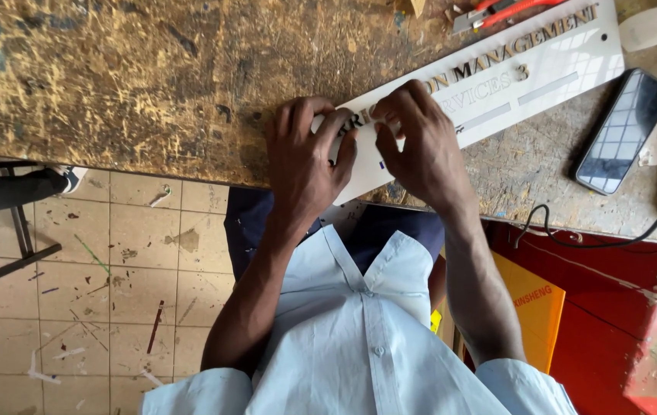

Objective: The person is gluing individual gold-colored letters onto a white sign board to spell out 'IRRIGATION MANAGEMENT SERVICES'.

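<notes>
Scarred and paint-stained, your wooden workbench (pixel 152 77) fills the upper part of the view, with a littered tile floor (pixel 98 292) below its near edge and your pale blue shirt (pixel 359 346) at the bottom. Lying slantwise across the bench is a long white sign board (pixel 528 73) with raised gold letters, its near end reaching the bench edge under your hands. Your left hand (pixel 305 165) rests on that near end with fingers curled down, pressing on the board close to the first letters. Your right hand (pixel 421 142) sits just beside it, fingertips bent and pinched in on the lettering; what they hold, if anything, you cannot tell from here. To the right of the board lies a dark phone (pixel 620 131), face up, and a black cable (pixel 597 238) runs along the bench edge near it. At the top, beside the board's far end, you see red-handled pliers (pixel 497 11).
</notes>
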